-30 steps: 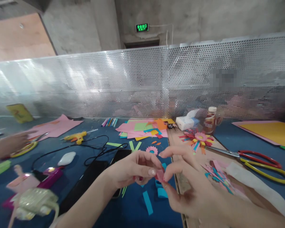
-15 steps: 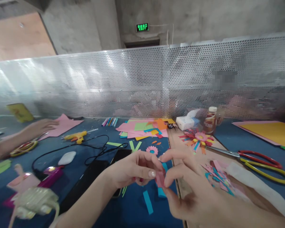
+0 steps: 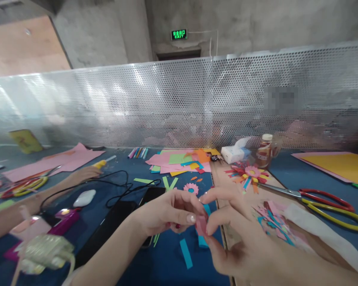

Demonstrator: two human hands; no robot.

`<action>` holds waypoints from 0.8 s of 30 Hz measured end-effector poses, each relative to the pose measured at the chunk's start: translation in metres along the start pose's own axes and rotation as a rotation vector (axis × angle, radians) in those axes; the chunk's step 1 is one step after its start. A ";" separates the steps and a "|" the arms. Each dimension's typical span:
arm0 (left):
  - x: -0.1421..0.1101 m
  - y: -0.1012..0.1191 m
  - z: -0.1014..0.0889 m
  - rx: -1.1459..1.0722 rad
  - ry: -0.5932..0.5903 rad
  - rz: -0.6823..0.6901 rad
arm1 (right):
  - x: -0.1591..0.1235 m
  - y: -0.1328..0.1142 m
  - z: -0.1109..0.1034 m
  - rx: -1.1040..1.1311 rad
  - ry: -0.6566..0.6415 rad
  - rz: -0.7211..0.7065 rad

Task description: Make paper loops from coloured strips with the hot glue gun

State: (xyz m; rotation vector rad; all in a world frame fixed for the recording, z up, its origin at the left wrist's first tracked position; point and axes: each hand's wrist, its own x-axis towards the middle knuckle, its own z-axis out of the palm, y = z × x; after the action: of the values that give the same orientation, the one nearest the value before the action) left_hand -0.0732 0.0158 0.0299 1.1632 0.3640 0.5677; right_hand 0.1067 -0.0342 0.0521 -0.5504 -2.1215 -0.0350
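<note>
A small pink paper strip is pinched between my two hands in the lower middle of the head view. My left hand closes its thumb and fingers on the strip's left side. From the right, my right hand grips it with thumb and fingertips. Under my hands, blue paper strips lie on the dark blue table. Just beyond them is a pink paper flower with a blue centre. A larger multicoloured paper flower rests on the cardboard to the right.
Scissors with red and yellow handles and paper scraps lie at right. Coloured sheets, a tissue box and a bottle stand behind. At left, a co-worker's hand holds a yellow glue gun; a black cable crosses the table.
The co-worker's hand has left the pink paper and taken hold of the yellow glue gun, shifting the cable. My own hands and the pink strip are almost unmoved.
</note>
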 end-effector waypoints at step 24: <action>0.000 0.000 -0.001 0.006 -0.037 -0.013 | 0.000 0.006 0.000 -0.017 -0.017 -0.075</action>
State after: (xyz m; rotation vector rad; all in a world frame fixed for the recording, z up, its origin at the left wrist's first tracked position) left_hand -0.0737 0.0163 0.0295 1.1754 0.3413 0.5335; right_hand 0.1085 -0.0287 0.0510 -0.4825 -2.1598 -0.0913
